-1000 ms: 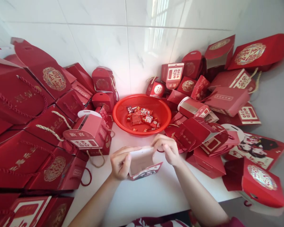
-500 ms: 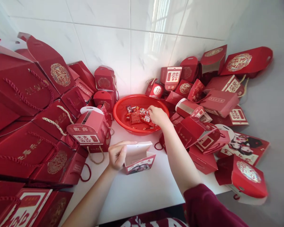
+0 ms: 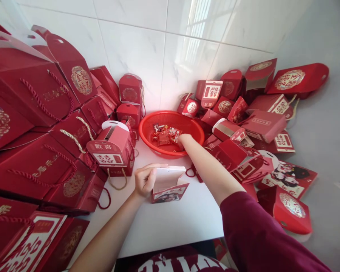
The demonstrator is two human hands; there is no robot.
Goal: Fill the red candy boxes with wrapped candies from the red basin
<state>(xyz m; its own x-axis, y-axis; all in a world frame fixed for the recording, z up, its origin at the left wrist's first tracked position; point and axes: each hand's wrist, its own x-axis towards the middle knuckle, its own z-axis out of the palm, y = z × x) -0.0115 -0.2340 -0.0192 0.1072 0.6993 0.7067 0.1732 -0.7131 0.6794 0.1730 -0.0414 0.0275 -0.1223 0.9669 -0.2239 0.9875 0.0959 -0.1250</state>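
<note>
My left hand (image 3: pixel 145 181) grips the left side of an open paper gift box (image 3: pixel 170 193), red and white with a cartoon couple printed on its front. The box stands tilted above the white tabletop, its pale inside showing. My right hand (image 3: pixel 185 140) reaches down into a red plastic basket (image 3: pixel 147 145), at the right edge of the wrapped candies (image 3: pixel 163 139). Its fingers are hidden behind the back of the hand, so what they hold cannot be seen. The candies lie in a small heap of red and mixed wrappers.
Stacked red gift boxes (image 3: pixel 42 162) with rope handles fill the left side. A pink-red box (image 3: pixel 109 147) with a white panel stands by the basket. More boxes (image 3: pixel 265 124) lie piled at the right. Behind is a white tiled wall (image 3: pixel 130 49); the white tabletop (image 3: pixel 172 226) runs in front.
My right hand has gone lower into the candies, and its fingers have dropped out of sight. My left hand still grips the box. The view has shifted slightly.
</note>
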